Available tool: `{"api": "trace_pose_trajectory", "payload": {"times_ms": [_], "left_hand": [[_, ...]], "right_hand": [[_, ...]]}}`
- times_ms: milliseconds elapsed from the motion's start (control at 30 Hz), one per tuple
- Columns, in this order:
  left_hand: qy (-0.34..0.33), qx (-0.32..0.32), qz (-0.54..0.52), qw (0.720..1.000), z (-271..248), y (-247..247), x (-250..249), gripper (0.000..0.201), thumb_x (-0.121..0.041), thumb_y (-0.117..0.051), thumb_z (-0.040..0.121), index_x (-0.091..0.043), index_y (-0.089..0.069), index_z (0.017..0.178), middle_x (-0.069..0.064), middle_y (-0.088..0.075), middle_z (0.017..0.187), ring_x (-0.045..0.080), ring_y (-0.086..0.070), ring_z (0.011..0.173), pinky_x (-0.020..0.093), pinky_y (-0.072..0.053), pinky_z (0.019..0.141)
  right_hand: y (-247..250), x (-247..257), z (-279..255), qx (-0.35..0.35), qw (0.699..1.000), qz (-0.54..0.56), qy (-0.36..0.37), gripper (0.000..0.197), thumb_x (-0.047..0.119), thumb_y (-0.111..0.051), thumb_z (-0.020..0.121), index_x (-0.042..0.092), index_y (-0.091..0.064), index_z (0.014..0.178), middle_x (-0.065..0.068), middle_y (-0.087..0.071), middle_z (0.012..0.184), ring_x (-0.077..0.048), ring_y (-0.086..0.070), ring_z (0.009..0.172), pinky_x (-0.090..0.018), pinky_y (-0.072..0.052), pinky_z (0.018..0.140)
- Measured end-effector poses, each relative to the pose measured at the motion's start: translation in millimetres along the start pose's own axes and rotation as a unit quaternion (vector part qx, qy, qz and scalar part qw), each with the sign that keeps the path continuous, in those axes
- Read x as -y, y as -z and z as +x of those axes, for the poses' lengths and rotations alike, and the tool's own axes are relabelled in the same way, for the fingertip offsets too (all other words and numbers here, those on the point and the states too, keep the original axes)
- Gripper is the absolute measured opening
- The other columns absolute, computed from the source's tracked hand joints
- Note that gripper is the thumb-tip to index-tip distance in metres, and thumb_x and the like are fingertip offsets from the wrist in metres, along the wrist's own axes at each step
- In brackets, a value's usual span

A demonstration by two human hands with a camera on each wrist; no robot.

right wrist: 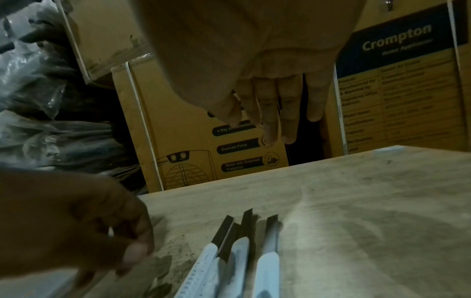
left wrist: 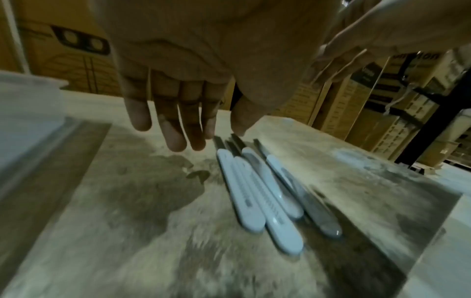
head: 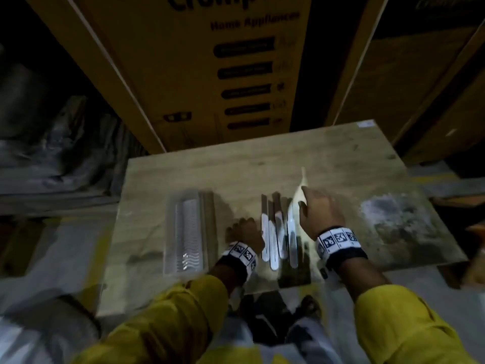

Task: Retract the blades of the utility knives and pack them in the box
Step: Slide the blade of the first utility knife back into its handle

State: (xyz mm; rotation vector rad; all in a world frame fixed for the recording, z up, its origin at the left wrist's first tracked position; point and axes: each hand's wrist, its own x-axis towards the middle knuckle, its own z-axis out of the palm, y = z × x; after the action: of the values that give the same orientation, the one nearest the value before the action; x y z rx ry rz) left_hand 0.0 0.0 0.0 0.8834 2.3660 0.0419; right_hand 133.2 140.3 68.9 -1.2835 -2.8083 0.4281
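Note:
Several white utility knives (head: 275, 237) lie side by side on the wooden board (head: 262, 164), their dark blades extended and pointing away from me. A clear plastic box (head: 187, 232) stands to their left. My left hand (head: 242, 227) hovers just left of the knives, fingers relaxed and holding nothing. My right hand (head: 309, 203) hangs above their right side, also empty. In the left wrist view the left hand (left wrist: 211, 137) sits just above the blade tips of the knives (left wrist: 254, 191). In the right wrist view the right hand (right wrist: 275, 125) is well above the knives (right wrist: 237, 258).
Tall cardboard appliance cartons (head: 210, 61) stand right behind the board. Plastic-wrapped goods (head: 52, 140) pile up at the left. A grey dusty patch (head: 393, 216) marks the board's right side. My legs and the floor show below the board's near edge.

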Motion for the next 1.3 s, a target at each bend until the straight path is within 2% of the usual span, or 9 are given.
{"api": "trace_pose_trajectory", "payload": {"times_ms": [267, 433, 533, 767, 833, 933, 1000, 1133, 1300], "left_hand": [[-0.006, -0.009, 0.07, 0.998, 24, -66, 10, 0.057, -0.054, -0.042, 0.112, -0.014, -0.05, 0.152, 0.013, -0.063, 0.149, 0.037, -0.061, 0.137, 0.051, -0.036, 0.119], [-0.027, -0.056, 0.12, 0.991, 18, -83, 7, 0.049, -0.06, -0.039, 0.109, -0.03, -0.058, 0.142, 0.004, -0.07, 0.135, 0.032, -0.068, 0.123, 0.053, -0.043, 0.108], [-0.028, -0.098, 0.111, 0.989, 15, -86, 10, 0.043, -0.059, -0.04, 0.105, -0.036, -0.069, 0.127, 0.0, -0.076, 0.122, 0.03, -0.073, 0.114, 0.049, -0.048, 0.103], [-0.017, -0.136, 0.046, 0.99, 9, -91, 26, 0.031, -0.044, -0.079, 0.088, -0.015, -0.073, 0.097, 0.001, -0.071, 0.092, 0.025, -0.073, 0.087, 0.037, -0.06, 0.075], [-0.032, -0.177, 0.058, 0.982, 4, -104, 33, 0.027, -0.042, -0.076, 0.089, -0.019, -0.064, 0.081, 0.002, -0.066, 0.08, 0.026, -0.072, 0.082, 0.036, -0.058, 0.075], [-0.054, -0.293, 0.066, 0.952, -16, -124, 40, 0.053, -0.055, -0.047, 0.109, -0.021, -0.044, 0.069, 0.003, -0.057, 0.074, 0.029, -0.061, 0.079, 0.033, -0.046, 0.079], [-0.054, -0.283, 0.058, 0.956, -37, -127, 49, 0.057, -0.058, -0.042, 0.11, -0.019, -0.048, 0.068, 0.006, -0.065, 0.08, 0.03, -0.063, 0.078, 0.033, -0.047, 0.079], [-0.034, -0.248, 0.024, 0.968, -69, -112, 75, 0.039, -0.049, -0.075, 0.09, -0.019, -0.055, 0.074, 0.003, -0.062, 0.081, 0.031, -0.063, 0.086, 0.039, -0.053, 0.084], [-0.085, -0.336, -0.141, 0.928, -105, -147, 108, 0.028, -0.052, -0.077, 0.093, -0.025, -0.073, 0.091, -0.003, -0.075, 0.088, 0.023, -0.071, 0.084, 0.035, -0.051, 0.074]], "right_hand": [[-60, -1, -1, -0.039, 0.996, 0.042, 0.066, 0.042, 0.016, -0.057, 0.091, 0.012, -0.059, 0.133, -0.01, -0.071, 0.11, -0.032, -0.062, 0.104, -0.042, -0.049, 0.088], [-96, -9, -24, -0.112, 0.985, 0.047, 0.125, 0.036, 0.023, -0.055, 0.095, 0.012, -0.061, 0.129, -0.007, -0.07, 0.11, -0.029, -0.059, 0.107, -0.041, -0.045, 0.09], [-116, -15, -40, -0.158, 0.976, 0.069, 0.136, 0.035, 0.026, -0.05, 0.097, 0.012, -0.063, 0.126, -0.008, -0.069, 0.112, -0.031, -0.058, 0.11, -0.043, -0.046, 0.093], [-166, -27, -84, -0.258, 0.943, 0.131, 0.167, 0.037, 0.025, -0.052, 0.097, 0.011, -0.065, 0.129, -0.005, -0.071, 0.116, -0.027, -0.059, 0.113, -0.04, -0.047, 0.095], [-182, -30, -104, -0.271, 0.938, 0.12, 0.182, 0.038, 0.026, -0.05, 0.097, 0.012, -0.064, 0.13, -0.005, -0.07, 0.116, -0.027, -0.058, 0.114, -0.041, -0.047, 0.096], [-197, -32, -131, -0.296, 0.925, 0.115, 0.21, 0.041, 0.028, -0.049, 0.096, 0.011, -0.063, 0.131, -0.009, -0.069, 0.117, -0.03, -0.058, 0.113, -0.041, -0.046, 0.096], [-199, -31, -151, -0.318, 0.919, 0.121, 0.198, 0.042, 0.029, -0.05, 0.095, 0.011, -0.063, 0.131, -0.008, -0.069, 0.116, -0.029, -0.058, 0.111, -0.038, -0.044, 0.096], [-200, -25, -193, -0.352, 0.896, 0.211, 0.169, 0.037, 0.028, -0.054, 0.097, 0.018, -0.063, 0.132, 0.003, -0.071, 0.113, -0.018, -0.061, 0.108, -0.026, -0.041, 0.092], [-206, -13, -213, -0.335, 0.876, 0.316, 0.144, 0.031, 0.026, -0.056, 0.099, 0.023, -0.068, 0.128, 0.01, -0.073, 0.107, -0.002, -0.066, 0.095, -0.025, -0.054, 0.081]]}}
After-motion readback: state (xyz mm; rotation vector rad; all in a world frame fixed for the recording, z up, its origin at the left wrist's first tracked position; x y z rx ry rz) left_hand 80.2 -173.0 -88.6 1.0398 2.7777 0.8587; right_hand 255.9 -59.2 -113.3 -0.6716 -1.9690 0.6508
